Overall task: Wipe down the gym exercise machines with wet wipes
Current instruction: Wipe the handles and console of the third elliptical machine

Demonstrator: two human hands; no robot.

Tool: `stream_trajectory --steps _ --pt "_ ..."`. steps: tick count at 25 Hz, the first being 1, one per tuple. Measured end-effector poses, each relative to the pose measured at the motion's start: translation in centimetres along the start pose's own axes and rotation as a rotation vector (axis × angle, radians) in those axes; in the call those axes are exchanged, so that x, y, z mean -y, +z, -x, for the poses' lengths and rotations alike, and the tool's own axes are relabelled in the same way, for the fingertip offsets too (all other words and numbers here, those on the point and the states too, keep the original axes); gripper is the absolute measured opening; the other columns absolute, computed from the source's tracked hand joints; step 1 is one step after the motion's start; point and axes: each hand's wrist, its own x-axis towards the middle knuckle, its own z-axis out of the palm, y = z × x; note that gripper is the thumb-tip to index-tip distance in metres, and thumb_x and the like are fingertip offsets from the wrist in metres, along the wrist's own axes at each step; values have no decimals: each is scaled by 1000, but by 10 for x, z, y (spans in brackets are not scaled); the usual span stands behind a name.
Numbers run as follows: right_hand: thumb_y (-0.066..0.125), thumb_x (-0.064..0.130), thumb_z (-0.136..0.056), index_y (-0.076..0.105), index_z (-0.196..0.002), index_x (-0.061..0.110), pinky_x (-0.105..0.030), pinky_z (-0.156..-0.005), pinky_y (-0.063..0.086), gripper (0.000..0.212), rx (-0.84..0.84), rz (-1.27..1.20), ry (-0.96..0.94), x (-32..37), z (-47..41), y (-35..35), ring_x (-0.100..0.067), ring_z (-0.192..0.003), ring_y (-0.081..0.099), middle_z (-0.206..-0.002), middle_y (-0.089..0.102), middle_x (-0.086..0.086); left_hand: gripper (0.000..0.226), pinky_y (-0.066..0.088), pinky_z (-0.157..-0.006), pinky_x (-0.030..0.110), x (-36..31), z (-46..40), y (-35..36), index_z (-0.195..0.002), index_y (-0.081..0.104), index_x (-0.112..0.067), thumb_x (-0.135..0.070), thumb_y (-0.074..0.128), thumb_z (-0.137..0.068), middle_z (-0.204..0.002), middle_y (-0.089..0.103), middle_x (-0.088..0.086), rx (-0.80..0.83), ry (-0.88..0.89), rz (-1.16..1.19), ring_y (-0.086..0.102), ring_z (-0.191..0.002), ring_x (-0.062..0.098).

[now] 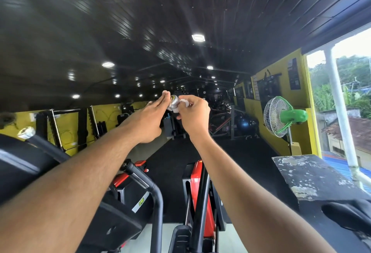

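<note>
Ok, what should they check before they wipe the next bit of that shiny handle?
1. Right hand holds the wet wipe: ok, fingers pinch the white wipe.
2. Wipe touches the chrome handle end: ok.
3. Left hand steadies the handle end: ok, straight fingers lie flat against it.
4. Wipe is wet enough: cannot tell.
5. Handle end's far side is clean: cannot tell, hidden.
6. Other chrome handle end, at left, wiped: cannot tell.

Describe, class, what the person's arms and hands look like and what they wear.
Both forearms are bare as far as the picture shows: no sleeves in view. The left hand and right hand wear no gloves. No watch, band or ring shows on either wrist or on the visible fingers.
</note>
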Motion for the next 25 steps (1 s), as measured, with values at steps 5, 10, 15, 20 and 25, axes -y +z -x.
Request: stream_trajectory --steps 5,10,15,20,25 --pt "61 8 -99 75 -110 20 -20 -75 57 22 -16 106 -272 -3 -2 -5 -6 -83 67 -106 66 11 95 17 -128 36 6 5 -6 -162 -20 -10 0 51 -101 -174 -16 7 -18 -145 -235 9 -161 30" --pt "60 -3 -95 73 -116 8 -22 -79 55 27 166 402 -596 -4 0 -10 -3 -84 60 -111 64 3 93 9 -129 39 7 7 -17 -163 -13 -4 -2 55 -100 -174 -4 14 -65 -170 -287 15 -160 30" --pt "65 -5 -91 76 -109 11 -22 -73 54 27 260 497 -513 -46 32 -63 -5 -74 59 -104 64 6 89 21 -127 41 -29 29 -11 -167 -1 -16 -17 59 -100 -175 1 7 -152 -29 -150 21 -158 32" --pt "67 5 -91 77 -103 22 -10 -71 47 23 188 535 -300 -70 69 -111 2 -74 61 -94 60 22 74 42 -116 49 -64 73 66 -165 23 -28 -36 59 -101 -175 3 4 -263 44 105 30 -153 38" --pt "66 9 -89 77 -101 26 -15 -73 46 24 163 652 -97 -104 118 -141 -1 -80 62 -96 66 16 68 37 -119 45 -91 101 160 -161 30 -27 -35 57 -99 -174 12 1 -121 82 366 30 -154 33"
